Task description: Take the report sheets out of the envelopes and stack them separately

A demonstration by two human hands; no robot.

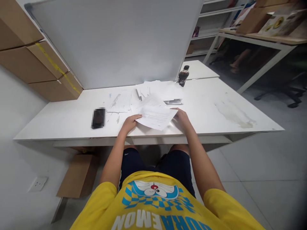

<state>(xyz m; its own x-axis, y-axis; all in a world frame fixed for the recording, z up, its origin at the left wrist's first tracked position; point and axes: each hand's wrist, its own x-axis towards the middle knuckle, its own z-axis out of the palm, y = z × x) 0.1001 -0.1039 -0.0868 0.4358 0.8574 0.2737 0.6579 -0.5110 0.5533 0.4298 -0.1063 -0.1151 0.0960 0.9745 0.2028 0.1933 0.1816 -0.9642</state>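
Note:
A printed sheet of paper [157,117] is held between my two hands, slightly lifted over the front of the white desk [206,118]. My left hand [130,123] is closed on its left edge, thumb on top. At the upper right corner, my right hand [181,117] pinches the same sheet, fingers partly hidden behind it. Just beyond lie more loose papers [165,89], some overlapping the far side of the held sheet. Another printed paper [121,101] rests flat to the left of them.
A dark phone-like object [98,118], blurred out, lies left of my left hand. A bottle of dark drink [183,76] stands at the back right beside the whiteboard [115,41]. Cardboard boxes [43,68] are stacked at the left wall. A stain [235,115] marks the desk's right side.

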